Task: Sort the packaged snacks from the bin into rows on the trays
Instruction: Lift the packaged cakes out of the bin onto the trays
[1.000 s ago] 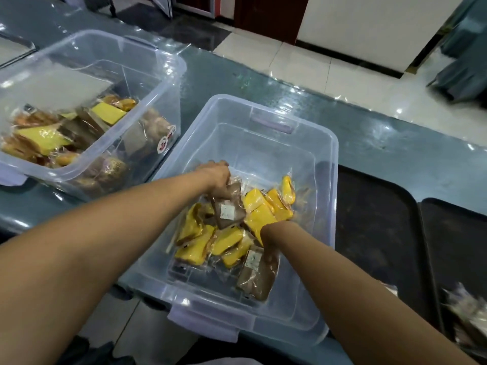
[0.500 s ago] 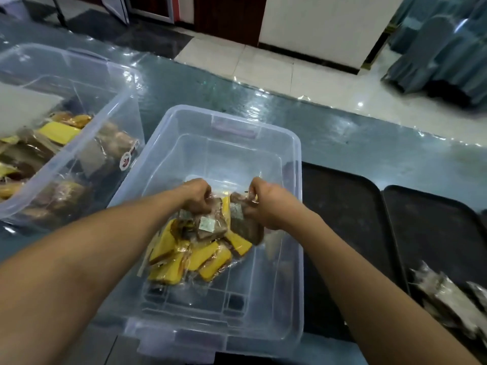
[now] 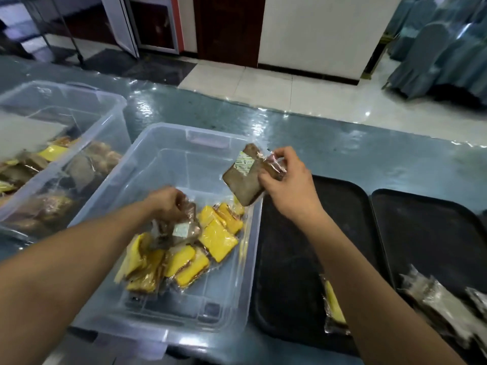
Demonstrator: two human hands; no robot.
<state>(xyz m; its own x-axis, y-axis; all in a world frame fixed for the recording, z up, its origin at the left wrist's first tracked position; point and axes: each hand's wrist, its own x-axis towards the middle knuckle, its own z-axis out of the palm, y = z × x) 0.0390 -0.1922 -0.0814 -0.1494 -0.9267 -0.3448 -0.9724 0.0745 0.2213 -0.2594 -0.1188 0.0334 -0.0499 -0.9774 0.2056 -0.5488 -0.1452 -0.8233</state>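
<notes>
A clear plastic bin (image 3: 147, 143) stands in front of me with several yellow snack packs (image 3: 216, 239) heaped in its middle. My left hand (image 3: 164, 202) is inside the bin and grips a brown wrapped snack (image 3: 179, 230) just above the heap. My right hand (image 3: 286, 180) pinches another brown wrapped snack (image 3: 243, 177) by its wrapper, lifted over the bin's right rim. Right of the bin lie two black trays, the nearer tray (image 3: 342, 201) and the farther tray (image 3: 434, 225).
A second clear bin (image 3: 63, 106) with mixed snacks stands at the left. A yellow pack (image 3: 333, 304) lies on the nearer tray beside my right forearm. Brown packs (image 3: 442, 304) lie on the farther tray. The counter's far edge runs behind the bins.
My right hand has lifted its brown snack up and to the right, out over the bin's rim. My left hand has kept its brown snack low in the bin.
</notes>
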